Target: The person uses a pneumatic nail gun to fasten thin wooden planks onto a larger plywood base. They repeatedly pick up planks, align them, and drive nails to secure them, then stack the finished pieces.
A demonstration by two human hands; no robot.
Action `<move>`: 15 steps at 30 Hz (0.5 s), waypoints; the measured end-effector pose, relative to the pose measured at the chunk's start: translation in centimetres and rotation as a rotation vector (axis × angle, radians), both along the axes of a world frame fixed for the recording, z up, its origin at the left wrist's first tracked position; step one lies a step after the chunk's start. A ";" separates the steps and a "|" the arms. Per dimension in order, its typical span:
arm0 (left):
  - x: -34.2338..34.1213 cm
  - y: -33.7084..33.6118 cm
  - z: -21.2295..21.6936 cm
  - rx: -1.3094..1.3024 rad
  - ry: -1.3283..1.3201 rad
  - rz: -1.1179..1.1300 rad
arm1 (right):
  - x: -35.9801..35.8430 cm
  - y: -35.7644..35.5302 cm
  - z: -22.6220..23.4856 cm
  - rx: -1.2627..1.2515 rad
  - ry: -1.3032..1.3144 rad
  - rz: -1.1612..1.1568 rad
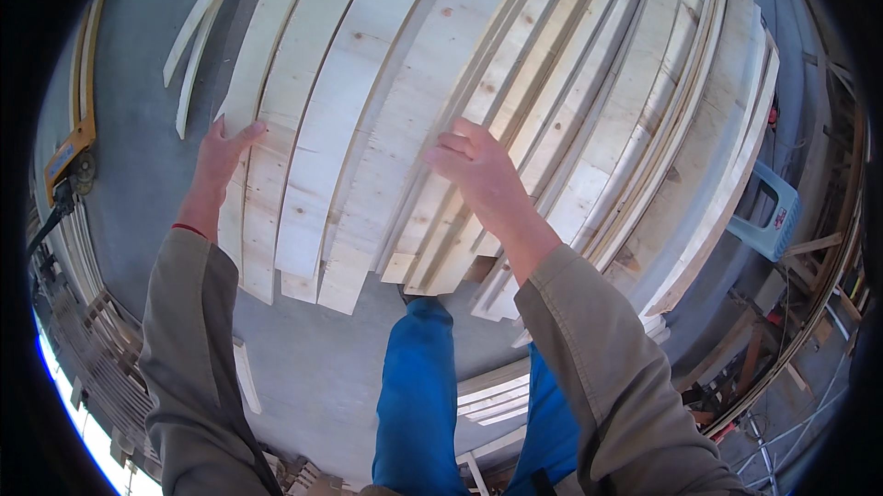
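Long pale wooden boards lie side by side before me, several of them, with knots in the grain and uneven near ends. My left hand (223, 158) is at the leftmost board (258, 64), its thumb over the top face and its fingers at the outer edge, partly hidden. Over the middle of the stack is my right hand (478, 170), fingers curled inward. Its fingertips meet the right edge of a wide board (418, 82); whether they pinch that edge is unclear. Narrower boards (524, 64) stand close together on its right.
Two narrow strips (198, 32) lie on the grey floor (129, 82) at the far left, near a yellow metal frame (81, 133). A light blue plastic stool (775, 220) stands right of the stack. More timber (497, 395) lies behind my legs, and wooden racks line the right side.
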State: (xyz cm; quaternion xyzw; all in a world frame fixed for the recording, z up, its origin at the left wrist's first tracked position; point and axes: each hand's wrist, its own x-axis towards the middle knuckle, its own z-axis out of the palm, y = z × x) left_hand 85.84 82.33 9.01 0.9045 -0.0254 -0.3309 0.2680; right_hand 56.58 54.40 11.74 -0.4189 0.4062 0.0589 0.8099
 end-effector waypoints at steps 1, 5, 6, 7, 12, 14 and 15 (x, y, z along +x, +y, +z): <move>0.0 0.1 -0.1 -0.035 0.023 -0.009 | 0.6 0.4 0.0 0.008 -0.015 0.004; 0.4 0.0 0.0 -0.056 -0.006 0.004 | 2.2 0.5 -0.5 0.009 0.051 0.009; 0.3 0.0 0.2 -0.085 0.016 0.024 | 2.7 0.4 -0.8 0.020 0.066 -0.012; 0.0 0.0 0.4 -0.110 0.046 0.057 | 3.3 0.6 -1.2 0.052 0.068 -0.062; -2.8 -0.5 1.4 -0.197 0.091 0.043 | 3.5 1.2 -1.7 0.052 0.041 -0.148; -3.4 -0.9 1.4 -0.198 0.078 0.042 | 3.5 1.3 -1.9 0.130 -0.053 -0.179; -3.4 -1.2 1.4 -0.172 0.081 0.033 | 3.5 1.3 -2.0 0.104 -0.067 -0.159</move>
